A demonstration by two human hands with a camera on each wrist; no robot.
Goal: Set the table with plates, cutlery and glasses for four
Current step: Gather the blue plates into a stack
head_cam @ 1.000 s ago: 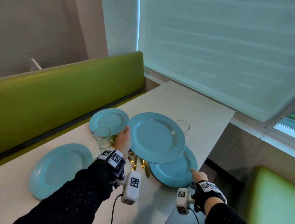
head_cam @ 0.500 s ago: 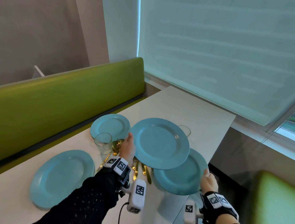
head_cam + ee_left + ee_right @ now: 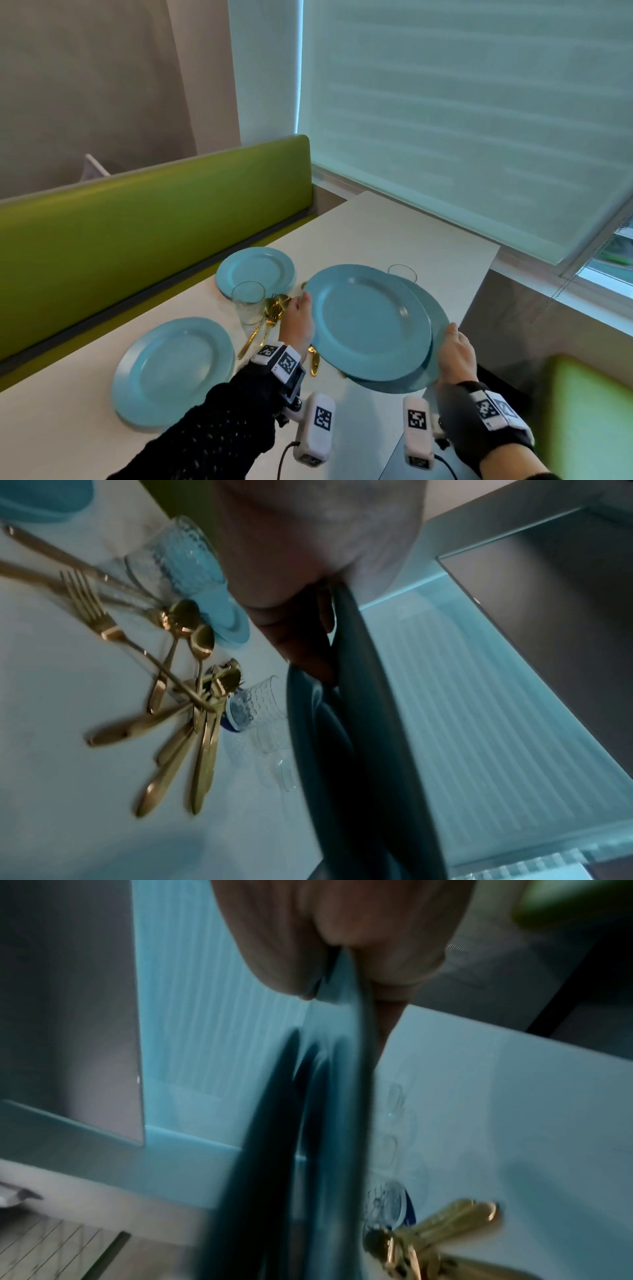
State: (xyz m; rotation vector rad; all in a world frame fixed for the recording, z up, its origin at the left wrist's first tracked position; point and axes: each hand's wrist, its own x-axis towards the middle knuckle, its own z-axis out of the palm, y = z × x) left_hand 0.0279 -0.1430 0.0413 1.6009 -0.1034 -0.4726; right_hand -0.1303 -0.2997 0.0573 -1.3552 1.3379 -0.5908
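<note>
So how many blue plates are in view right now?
4: far plate near the bench, near-left plate on the table, upper plate held by the left hand, lower plate held by the right hand.

Light blue plates (image 3: 368,322), gold cutlery (image 3: 192,696), clear dimpled glass (image 3: 248,303), white table (image 3: 411,240), green bench (image 3: 137,219).

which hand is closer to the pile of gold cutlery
Left. The left hand, gripping the upper plate, sits right beside the gold cutlery; the right hand is across both plates.
</note>
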